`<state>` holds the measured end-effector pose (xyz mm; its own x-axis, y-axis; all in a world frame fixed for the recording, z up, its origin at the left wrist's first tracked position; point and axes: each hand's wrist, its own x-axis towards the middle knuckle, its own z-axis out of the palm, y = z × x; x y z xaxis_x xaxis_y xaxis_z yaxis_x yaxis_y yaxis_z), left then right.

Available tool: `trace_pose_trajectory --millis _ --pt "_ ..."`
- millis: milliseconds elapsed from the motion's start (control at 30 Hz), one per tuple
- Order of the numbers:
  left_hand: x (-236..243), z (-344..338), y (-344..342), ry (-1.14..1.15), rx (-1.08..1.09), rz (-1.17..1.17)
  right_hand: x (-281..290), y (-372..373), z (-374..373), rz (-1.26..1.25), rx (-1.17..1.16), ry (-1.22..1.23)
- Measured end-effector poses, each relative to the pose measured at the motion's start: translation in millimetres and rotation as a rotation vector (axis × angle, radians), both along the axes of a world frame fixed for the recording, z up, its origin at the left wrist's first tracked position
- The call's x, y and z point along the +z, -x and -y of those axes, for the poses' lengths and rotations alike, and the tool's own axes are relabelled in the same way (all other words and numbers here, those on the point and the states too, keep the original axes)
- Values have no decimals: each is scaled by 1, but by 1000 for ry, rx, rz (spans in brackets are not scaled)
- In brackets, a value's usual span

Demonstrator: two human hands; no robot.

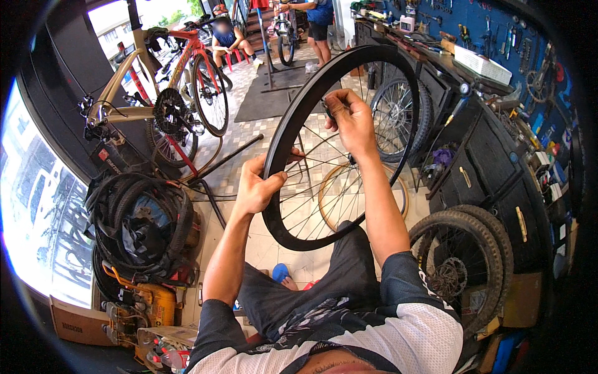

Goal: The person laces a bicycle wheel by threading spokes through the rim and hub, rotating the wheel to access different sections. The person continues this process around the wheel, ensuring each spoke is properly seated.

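A black spoked bicycle wheel [374,53] stands upright and slightly tilted before me, above my thighs, with no tyre on its rim. My left hand [255,187] is closed around the rim's left side, thumb towards the spokes. Inside the wheel's circle, my right hand [352,124] is raised by the upper left part of the rim. Its thumb and fingers pinch together near a spoke end. Something small and dark shows at the fingertips, too small to name. The hub is partly covered by my right forearm.
Beyond the wheel, a bare tan hoop [322,202] lies on the tiles. Left are a tan bicycle frame [118,81] and a pile of tyres [106,206]. Knobbly-tyred wheels [492,237] lean at right, below a tool-covered bench [430,56]. Two people are at the back.
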<state>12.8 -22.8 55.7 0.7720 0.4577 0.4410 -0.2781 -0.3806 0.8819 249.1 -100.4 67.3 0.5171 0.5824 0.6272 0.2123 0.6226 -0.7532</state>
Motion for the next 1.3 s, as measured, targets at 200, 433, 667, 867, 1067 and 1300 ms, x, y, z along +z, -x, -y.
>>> trace_pose_trajectory --millis 200,433,667,867,1067,1300 --pt "-1 -2 3 -14 -4 -5 -4 10 -6 -8 -29 -60" --pt "-10 -7 10 8 -33 26 -15 16 -14 323 -545 -233" --pt "-13 -12 13 27 -34 33 -25 34 -10 298 -337 -147" --pt "-18 -17 16 29 -28 43 -26 31 -12 221 -232 -64" --pt "-19 -17 18 58 -90 94 -19 29 -7 49 -115 -67" --pt "-21 -21 26 55 -101 71 -26 21 -8 185 -187 -75"
